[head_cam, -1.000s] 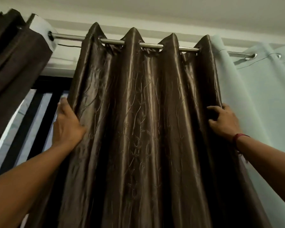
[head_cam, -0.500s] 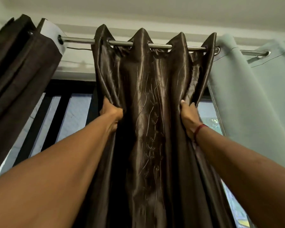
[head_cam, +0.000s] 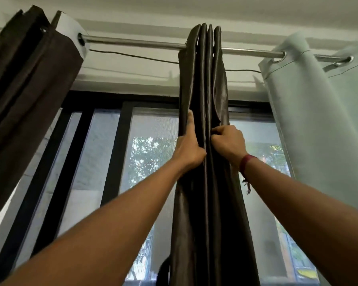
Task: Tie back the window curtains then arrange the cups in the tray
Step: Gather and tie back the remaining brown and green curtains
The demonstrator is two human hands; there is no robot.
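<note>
Folds now bunched tight, brown curtain squeezed between left hand, right hand.

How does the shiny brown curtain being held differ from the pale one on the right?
The shiny brown curtain is dark, glossy and squeezed into tight folds between the left hand and right hand. The pale curtain is light, matte, loosely draped and untouched. Both hang on the same metal rod.

Both your arms are bare from forearm to fingertips, with no sleeves showing. Your right wrist wears a dark red thread band, knotted, with short frayed ends dangling below it. Your left hand wears nothing.
</note>
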